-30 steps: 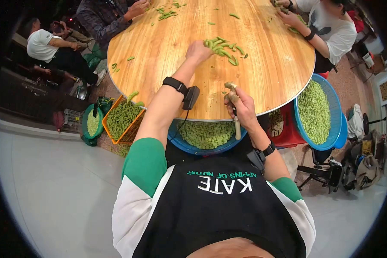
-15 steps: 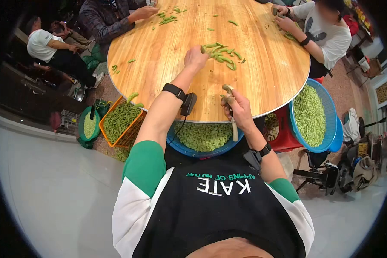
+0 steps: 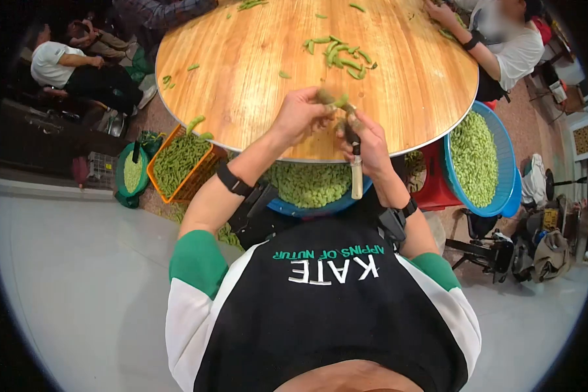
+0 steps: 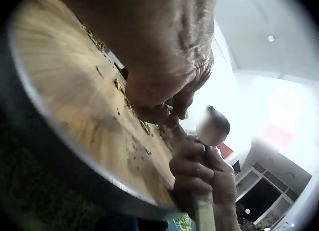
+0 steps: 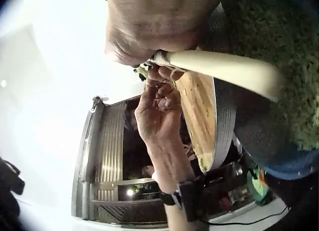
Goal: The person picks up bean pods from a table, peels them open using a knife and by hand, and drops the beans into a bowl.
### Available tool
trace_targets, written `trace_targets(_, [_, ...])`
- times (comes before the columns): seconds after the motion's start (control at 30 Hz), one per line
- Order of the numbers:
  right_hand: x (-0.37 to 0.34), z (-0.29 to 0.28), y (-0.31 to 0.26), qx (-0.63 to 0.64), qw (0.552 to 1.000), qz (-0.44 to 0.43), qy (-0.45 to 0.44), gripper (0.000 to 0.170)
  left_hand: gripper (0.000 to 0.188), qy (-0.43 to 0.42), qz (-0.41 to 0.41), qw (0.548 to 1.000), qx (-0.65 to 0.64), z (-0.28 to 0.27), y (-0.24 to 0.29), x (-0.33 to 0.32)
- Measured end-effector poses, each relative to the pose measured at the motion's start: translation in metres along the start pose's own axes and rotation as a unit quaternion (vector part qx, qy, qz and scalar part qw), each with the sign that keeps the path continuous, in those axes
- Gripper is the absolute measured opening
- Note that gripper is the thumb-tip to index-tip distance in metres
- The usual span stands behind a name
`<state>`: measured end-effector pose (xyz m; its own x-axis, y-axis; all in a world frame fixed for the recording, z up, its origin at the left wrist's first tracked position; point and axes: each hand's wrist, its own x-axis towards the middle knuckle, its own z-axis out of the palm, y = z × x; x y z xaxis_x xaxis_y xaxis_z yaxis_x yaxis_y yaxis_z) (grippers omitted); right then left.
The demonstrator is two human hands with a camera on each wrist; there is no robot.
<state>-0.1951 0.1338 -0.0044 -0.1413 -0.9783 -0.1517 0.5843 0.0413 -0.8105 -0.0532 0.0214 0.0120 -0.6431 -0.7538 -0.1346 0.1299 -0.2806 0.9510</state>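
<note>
In the head view my left hand (image 3: 302,116) pinches a green bean pod (image 3: 340,102) over the near edge of the round wooden table. Close beside it, my right hand (image 3: 367,145) grips a knife by its pale handle (image 3: 357,178), which points back toward my body. The blade is hidden between the hands. Greyish coverings show on some fingertips. In the right wrist view the pale knife handle (image 5: 224,70) sticks out below the right hand (image 5: 154,32), with the left hand (image 5: 162,114) facing it. Several loose pods (image 3: 346,55) lie farther in on the table.
Below the table edge sits a blue basin (image 3: 287,208) of shelled beans (image 3: 310,183). An orange crate (image 3: 176,195) of pods stands left, near a green basin (image 3: 124,171). Another blue basin (image 3: 506,157) of beans is at right. Other people sit around the table (image 3: 242,85).
My left hand has drawn back from the pod pile to my right hand, bringing a pod with it. The right hand still holds the knife near the table edge.
</note>
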Motion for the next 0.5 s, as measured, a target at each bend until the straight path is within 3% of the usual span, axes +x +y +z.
trace_targets(0.07, [-0.002, 0.003, 0.007, 0.024, 0.997, 0.012, -0.068, 0.020, 0.007, -0.002, 0.006, 1.000, 0.005, 0.000, -0.010, -0.011])
trace_targets(0.1, [-0.002, 0.002, 0.009, 0.025, 0.998, 0.021, -0.062, 0.029, 0.008, 0.005, 0.007, 1.000, 0.002, -0.002, -0.012, -0.015])
trace_targets(0.37, [-0.004, 0.003, 0.006, 0.011, 0.994, 0.035, -0.101, 0.037, 0.011, -0.007, 0.022, 1.000, -0.018, -0.010, -0.023, -0.026])
trace_targets(0.43, [-0.007, 0.006, 0.002, 0.011, 0.994, 0.040, -0.105, 0.022, 0.014, -0.016, 0.032, 0.998, -0.059, -0.010, -0.024, -0.026])
trace_targets(0.5, [-0.008, 0.007, 0.000, 0.001, 0.994, 0.036, -0.103, 0.022, 0.012, -0.007, 0.038, 0.998, -0.058, -0.006, -0.023, -0.027])
